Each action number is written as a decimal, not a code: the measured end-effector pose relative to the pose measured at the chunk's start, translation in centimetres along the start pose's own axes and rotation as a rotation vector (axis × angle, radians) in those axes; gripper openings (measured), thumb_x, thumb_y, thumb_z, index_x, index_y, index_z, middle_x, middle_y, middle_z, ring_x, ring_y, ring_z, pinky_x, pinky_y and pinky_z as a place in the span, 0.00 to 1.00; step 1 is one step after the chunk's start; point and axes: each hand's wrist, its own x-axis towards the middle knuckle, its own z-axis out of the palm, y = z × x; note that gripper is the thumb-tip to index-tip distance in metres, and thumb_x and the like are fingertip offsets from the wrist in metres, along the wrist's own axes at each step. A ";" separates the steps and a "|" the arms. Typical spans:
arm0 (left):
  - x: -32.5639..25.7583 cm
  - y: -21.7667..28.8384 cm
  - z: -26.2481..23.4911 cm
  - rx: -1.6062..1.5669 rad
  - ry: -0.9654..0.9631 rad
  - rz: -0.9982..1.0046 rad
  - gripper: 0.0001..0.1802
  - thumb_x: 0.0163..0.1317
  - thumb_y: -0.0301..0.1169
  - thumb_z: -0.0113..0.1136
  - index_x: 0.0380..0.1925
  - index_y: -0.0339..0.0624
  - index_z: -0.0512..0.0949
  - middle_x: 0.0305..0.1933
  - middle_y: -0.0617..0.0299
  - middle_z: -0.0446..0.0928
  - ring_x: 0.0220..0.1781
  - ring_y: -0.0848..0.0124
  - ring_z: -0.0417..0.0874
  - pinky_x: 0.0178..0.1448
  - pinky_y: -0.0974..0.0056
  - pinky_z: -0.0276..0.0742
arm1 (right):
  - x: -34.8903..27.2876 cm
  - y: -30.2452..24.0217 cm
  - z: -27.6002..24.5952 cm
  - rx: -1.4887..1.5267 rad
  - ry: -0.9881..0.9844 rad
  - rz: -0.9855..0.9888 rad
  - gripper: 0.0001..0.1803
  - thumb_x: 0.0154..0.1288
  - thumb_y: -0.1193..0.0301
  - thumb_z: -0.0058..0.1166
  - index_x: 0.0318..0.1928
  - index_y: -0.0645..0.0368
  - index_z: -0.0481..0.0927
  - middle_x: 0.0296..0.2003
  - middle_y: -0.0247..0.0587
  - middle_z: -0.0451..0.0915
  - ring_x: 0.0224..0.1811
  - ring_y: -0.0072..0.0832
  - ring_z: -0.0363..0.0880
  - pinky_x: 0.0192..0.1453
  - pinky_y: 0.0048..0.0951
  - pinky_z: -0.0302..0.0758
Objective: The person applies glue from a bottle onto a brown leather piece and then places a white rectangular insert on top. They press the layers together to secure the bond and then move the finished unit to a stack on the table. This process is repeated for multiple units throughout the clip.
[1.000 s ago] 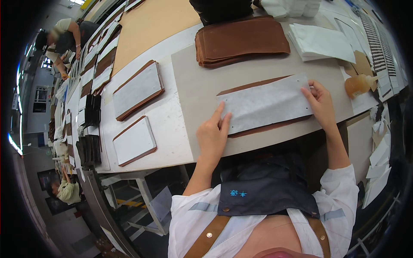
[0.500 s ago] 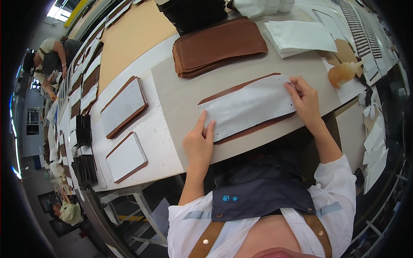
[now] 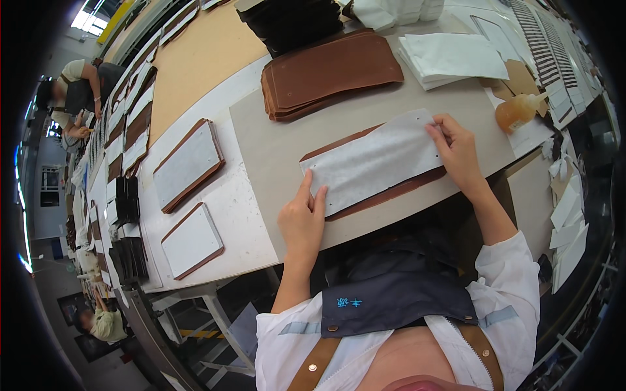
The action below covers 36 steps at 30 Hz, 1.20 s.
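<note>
A white rectangular sheet (image 3: 375,163) with small holes near its corners lies over a brown leather piece (image 3: 407,190), whose long edges show on both sides. My right hand (image 3: 458,146) pinches the sheet's right end between thumb and fingers, and that end looks slightly raised. At the left end, my left hand (image 3: 301,218) rests with index finger and thumb spread, the fingertips touching the sheet. Both pieces lie on a grey board (image 3: 261,150) at the table's near edge. Behind them sits a stack of brown leather pieces (image 3: 332,72).
White sheets (image 3: 453,57) lie at the back right, near a squeeze bottle of amber liquid (image 3: 518,112). A black stack (image 3: 290,23) stands behind the leather. To the left are two white-topped leather piles (image 3: 189,166). A co-worker (image 3: 81,91) stands far left.
My right hand has shifted slightly left, and the sheet's right end has come up a little with it. My left hand stays nearly in place.
</note>
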 end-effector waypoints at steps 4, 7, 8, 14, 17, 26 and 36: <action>-0.1 -0.1 0.2 -0.003 -0.001 0.003 0.23 0.67 0.37 0.67 0.60 0.41 0.81 0.16 0.61 0.69 0.17 0.67 0.71 0.27 0.60 0.67 | -0.1 -0.6 -0.5 -0.097 -0.040 0.034 0.12 0.70 0.73 0.60 0.51 0.62 0.77 0.18 0.42 0.65 0.20 0.28 0.62 0.28 0.30 0.64; 0.0 -0.1 0.2 -0.035 -0.019 -0.024 0.24 0.67 0.36 0.68 0.60 0.41 0.81 0.16 0.61 0.67 0.18 0.68 0.68 0.28 0.61 0.67 | -0.2 -1.2 -0.5 -0.147 -0.046 0.028 0.18 0.69 0.72 0.61 0.57 0.59 0.76 0.18 0.43 0.64 0.20 0.35 0.65 0.30 0.35 0.67; 0.0 -0.1 0.1 -0.043 -0.027 -0.032 0.24 0.67 0.36 0.68 0.61 0.41 0.81 0.16 0.61 0.67 0.18 0.68 0.68 0.28 0.62 0.67 | -0.2 -1.2 -0.5 -0.159 -0.044 0.020 0.19 0.69 0.72 0.61 0.59 0.58 0.75 0.18 0.44 0.64 0.20 0.37 0.66 0.31 0.36 0.68; 0.2 0.3 -0.4 -0.094 -0.075 -0.108 0.25 0.67 0.35 0.67 0.63 0.40 0.80 0.16 0.62 0.63 0.19 0.72 0.64 0.28 0.64 0.65 | -0.1 -0.4 -0.8 -0.238 -0.121 -0.031 0.15 0.69 0.70 0.61 0.54 0.59 0.81 0.22 0.49 0.77 0.26 0.44 0.77 0.35 0.40 0.74; 0.2 0.1 -0.4 -0.147 -0.091 -0.147 0.24 0.68 0.35 0.67 0.63 0.41 0.79 0.16 0.63 0.61 0.19 0.74 0.62 0.28 0.65 0.64 | -0.3 -0.1 -0.6 -0.204 -0.066 -0.016 0.13 0.68 0.70 0.62 0.50 0.62 0.84 0.20 0.41 0.69 0.22 0.30 0.68 0.32 0.32 0.70; 0.2 0.1 -0.4 -0.170 -0.095 -0.168 0.24 0.68 0.34 0.67 0.63 0.41 0.79 0.16 0.66 0.60 0.20 0.75 0.61 0.28 0.65 0.62 | -0.4 0.4 -0.5 -0.232 -0.071 -0.006 0.14 0.68 0.70 0.61 0.51 0.63 0.84 0.23 0.48 0.78 0.24 0.37 0.75 0.35 0.35 0.74; 0.2 0.1 -0.4 -0.114 -0.066 -0.105 0.24 0.68 0.35 0.67 0.63 0.41 0.80 0.16 0.63 0.61 0.19 0.74 0.61 0.27 0.65 0.62 | -0.2 0.9 -0.4 -0.284 -0.088 -0.021 0.15 0.68 0.69 0.61 0.53 0.61 0.84 0.24 0.51 0.79 0.25 0.43 0.77 0.36 0.38 0.75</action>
